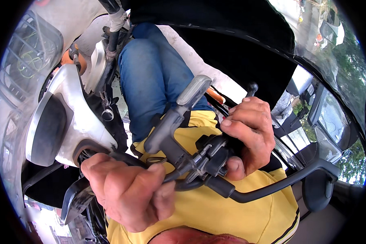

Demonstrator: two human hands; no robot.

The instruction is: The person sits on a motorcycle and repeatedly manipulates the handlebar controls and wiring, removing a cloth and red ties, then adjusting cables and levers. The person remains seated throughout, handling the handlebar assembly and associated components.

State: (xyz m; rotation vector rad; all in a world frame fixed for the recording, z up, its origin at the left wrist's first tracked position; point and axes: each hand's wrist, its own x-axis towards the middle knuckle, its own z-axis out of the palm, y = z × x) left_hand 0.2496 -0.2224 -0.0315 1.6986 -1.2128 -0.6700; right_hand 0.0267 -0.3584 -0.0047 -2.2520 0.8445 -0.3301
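My left hand (130, 191) is closed in a fist against the black handlebar (124, 158). A small dark metal ring (155, 160) shows above its thumb; what the fingers grip is hidden. My right hand (252, 134) curls round the dark handlebar grip, thumb below and fingers above. The ball end of a lever (253, 86) sticks out past its fingers. Between the hands sits a black clamp and switch housing (209, 156). From it rises a grey bracket with a ribbed, rounded pad (194, 90). A black mirror stem (272, 191) runs out to the right.
A white front cowl with a black panel (49, 126) stands on the left. Keys (107, 110) hang below the black frame tube. A mirror (318, 187) is at the lower right. Clear plastic sheeting (12, 122) borders the left, and black cloth (232, 53) hangs at the upper right.
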